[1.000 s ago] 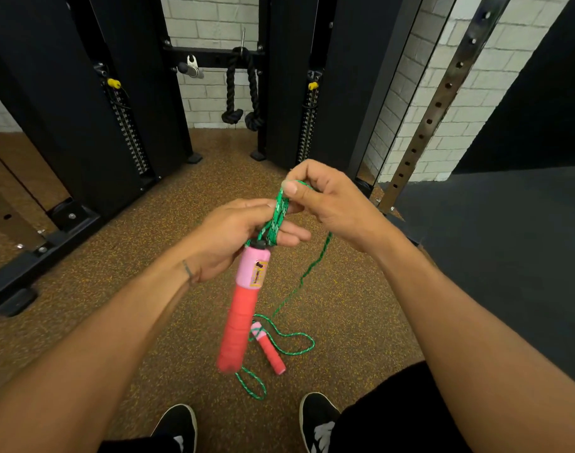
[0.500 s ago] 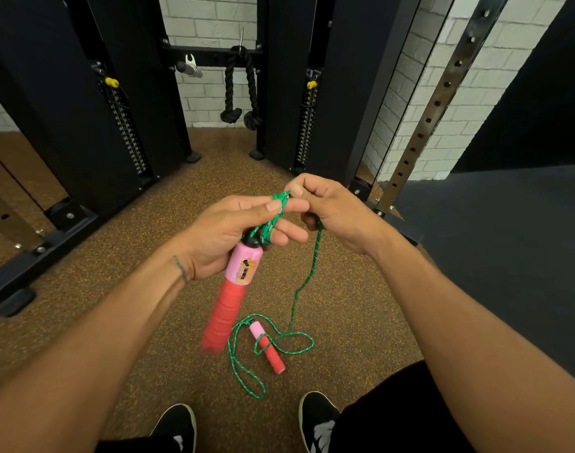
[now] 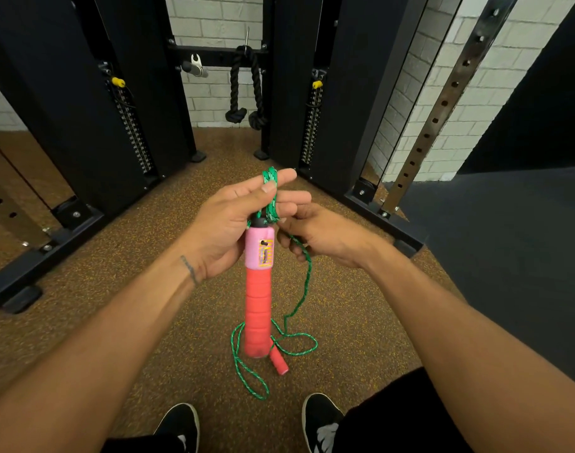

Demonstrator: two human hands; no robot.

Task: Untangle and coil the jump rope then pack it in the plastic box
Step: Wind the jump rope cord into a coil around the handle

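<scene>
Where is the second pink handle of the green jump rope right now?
The second pink handle lies on the speckled floor, low centre of the head view, among green rope loops, just ahead of the black shoes.

My hanging handle hides most of the other handle on the floor; my shoes are cut off.

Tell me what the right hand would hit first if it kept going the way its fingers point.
The right hand points leftward toward the pink handle hanging from the left hand; it would likely meet that handle's upper part first, though depth is unclear.
</scene>
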